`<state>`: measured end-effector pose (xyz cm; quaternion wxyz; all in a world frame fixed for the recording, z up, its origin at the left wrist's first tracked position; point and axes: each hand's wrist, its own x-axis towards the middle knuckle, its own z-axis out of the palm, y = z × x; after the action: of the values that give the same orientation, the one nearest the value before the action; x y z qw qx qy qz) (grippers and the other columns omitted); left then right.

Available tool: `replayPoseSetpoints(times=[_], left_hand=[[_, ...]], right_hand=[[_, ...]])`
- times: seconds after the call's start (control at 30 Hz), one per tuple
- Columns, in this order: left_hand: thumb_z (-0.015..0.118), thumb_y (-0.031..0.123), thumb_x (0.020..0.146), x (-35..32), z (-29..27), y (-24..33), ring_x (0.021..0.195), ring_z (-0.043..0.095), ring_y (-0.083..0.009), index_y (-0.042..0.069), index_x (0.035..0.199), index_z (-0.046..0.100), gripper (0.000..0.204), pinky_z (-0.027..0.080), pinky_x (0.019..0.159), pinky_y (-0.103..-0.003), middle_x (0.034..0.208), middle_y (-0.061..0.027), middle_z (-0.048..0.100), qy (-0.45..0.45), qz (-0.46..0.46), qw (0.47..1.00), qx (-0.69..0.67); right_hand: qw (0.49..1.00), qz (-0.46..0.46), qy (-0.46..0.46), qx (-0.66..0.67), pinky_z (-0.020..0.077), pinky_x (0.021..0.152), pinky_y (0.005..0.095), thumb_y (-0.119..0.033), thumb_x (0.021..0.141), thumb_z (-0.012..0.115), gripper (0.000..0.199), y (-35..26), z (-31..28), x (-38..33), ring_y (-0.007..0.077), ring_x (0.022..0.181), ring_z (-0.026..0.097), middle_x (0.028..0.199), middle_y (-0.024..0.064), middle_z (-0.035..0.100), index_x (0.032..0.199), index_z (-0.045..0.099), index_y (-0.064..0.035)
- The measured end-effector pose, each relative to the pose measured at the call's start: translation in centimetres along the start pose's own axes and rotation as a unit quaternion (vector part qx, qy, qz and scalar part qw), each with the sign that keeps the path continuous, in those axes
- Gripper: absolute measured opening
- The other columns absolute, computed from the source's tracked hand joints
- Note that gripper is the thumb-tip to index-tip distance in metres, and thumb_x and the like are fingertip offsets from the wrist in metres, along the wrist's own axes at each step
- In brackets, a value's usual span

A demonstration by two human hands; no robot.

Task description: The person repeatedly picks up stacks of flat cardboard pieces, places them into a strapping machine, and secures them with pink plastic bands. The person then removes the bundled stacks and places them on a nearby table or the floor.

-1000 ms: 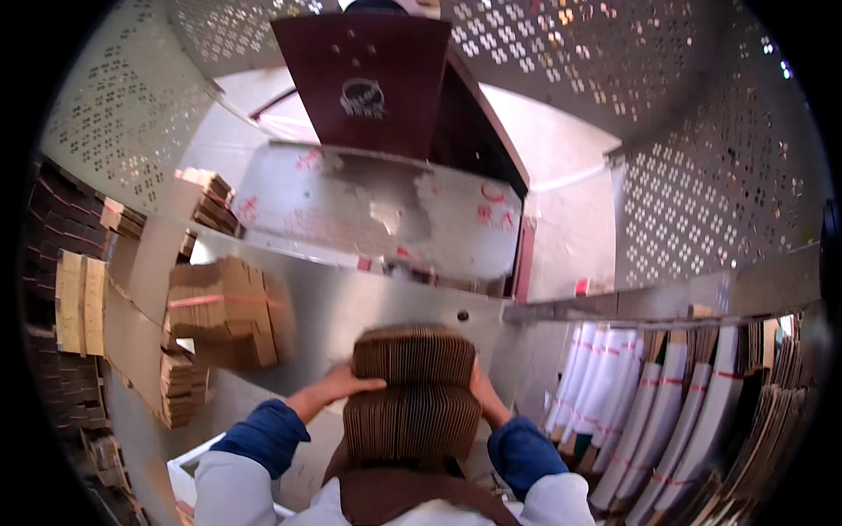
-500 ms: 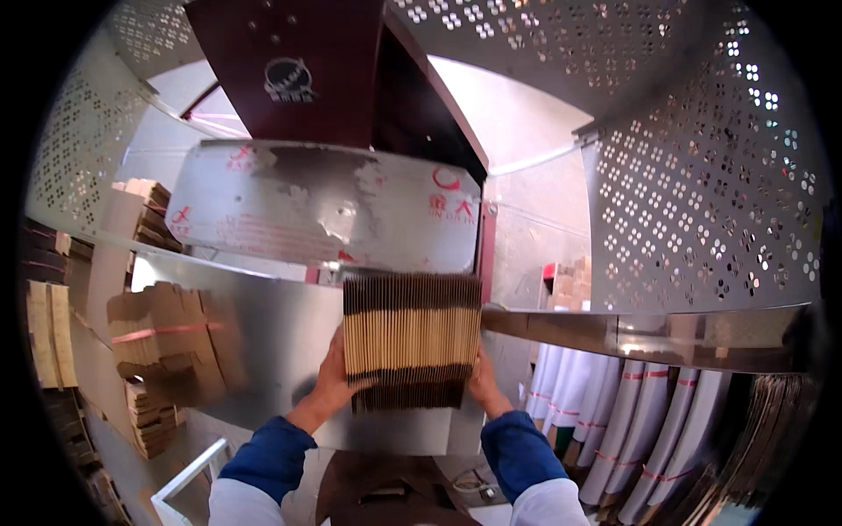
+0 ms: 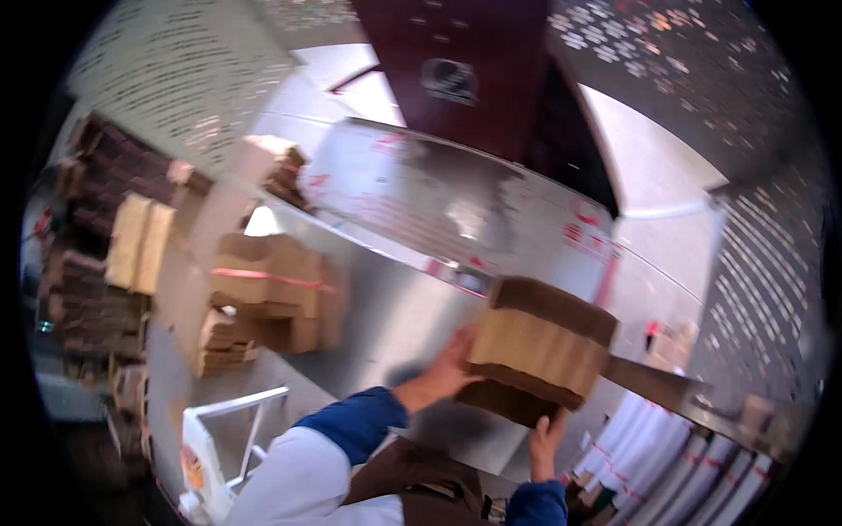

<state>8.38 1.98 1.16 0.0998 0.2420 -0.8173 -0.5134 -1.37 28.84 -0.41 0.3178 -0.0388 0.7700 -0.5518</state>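
Note:
A thick stack of folded brown cardboard [image 3: 539, 346] with dark bands along its upper and lower sides is gripped between my two hands. My left hand [image 3: 445, 364] presses against its left side, fingers partly hidden behind it. At the lower right corner, my right hand [image 3: 547, 438] closes on the stack with the thumb up. The stack is tilted over the shiny metal table [image 3: 377, 307]. Motion blurs the single sheets.
Behind the table stands a metal panel [image 3: 456, 206] with red print, below a dark red machine housing [image 3: 456, 79]. A strapped cardboard bundle [image 3: 272, 280] lies at the left, near a white metal frame [image 3: 232, 412]. White rolls [image 3: 649, 447] with red bands stand at the right.
The view has swung left, so the surroundings sit further right and tilted. The stack has turned in my hands; my right hand is now lower, at its bottom corner.

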Motion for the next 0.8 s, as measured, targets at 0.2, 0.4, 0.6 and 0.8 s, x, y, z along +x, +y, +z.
replayPoseSetpoints(times=[0.2, 0.4, 0.6, 0.8], left_hand=[[0.083, 0.019, 0.066, 0.2, 0.4, -0.5, 0.129, 0.036, -0.043, 0.003, 0.143, 0.029, 0.095, 0.031, 0.11, -0.044, 0.139, -0.0241, 0.035, -0.035, -0.007, 0.997, -0.075], [0.085, 0.018, 0.059, 1.5, -0.1, 0.6, 0.126, 0.041, -0.0406, 0.006, 0.143, 0.031, 0.1, 0.04, 0.104, -0.043, 0.134, -0.0192, 0.041, 0.015, 0.046, 0.999, -0.005], [0.085, 0.024, 0.058, 1.6, -0.4, 0.1, 0.125, 0.042, -0.0399, 0.006, 0.145, 0.03, 0.104, 0.042, 0.102, -0.042, 0.134, -0.0197, 0.04, 0.014, 0.051, 0.998, 0.022], [0.084, 0.023, 0.059, 1.2, -0.7, -0.5, 0.124, 0.043, -0.04, 0.004, 0.144, 0.029, 0.103, 0.043, 0.1, -0.042, 0.134, -0.0209, 0.042, 0.024, 0.063, 0.997, 0.034]], right_hand=[[0.998, -0.037, 0.053, -0.027, 0.0397, 0.1, 0.0336, -0.015, 0.086, 0.069, 0.072, -1.9, 1.4, -1.6, 0.0255, 0.117, 0.051, 0.132, 0.0189, 0.05, 0.141, 0.028, 0.0055], [0.952, -0.033, 0.115, -0.282, 0.0498, 0.078, 0.0493, -0.022, 0.086, 0.065, 0.067, -2.9, 3.0, -0.5, 0.0503, 0.097, 0.058, 0.107, 0.032, 0.059, 0.136, 0.029, 0.0049], [0.941, -0.082, 0.09, -0.317, 0.0492, 0.074, 0.0518, -0.026, 0.083, 0.068, 0.068, -1.4, 1.9, -0.2, 0.0501, 0.09, 0.059, 0.102, 0.0319, 0.06, 0.129, 0.031, 0.0082], [0.957, -0.058, 0.099, -0.265, 0.0475, 0.072, 0.0535, -0.021, 0.082, 0.068, 0.052, -4.2, 3.3, 0.0, 0.05, 0.087, 0.059, 0.095, 0.0294, 0.062, 0.114, 0.037, 0.0041]])
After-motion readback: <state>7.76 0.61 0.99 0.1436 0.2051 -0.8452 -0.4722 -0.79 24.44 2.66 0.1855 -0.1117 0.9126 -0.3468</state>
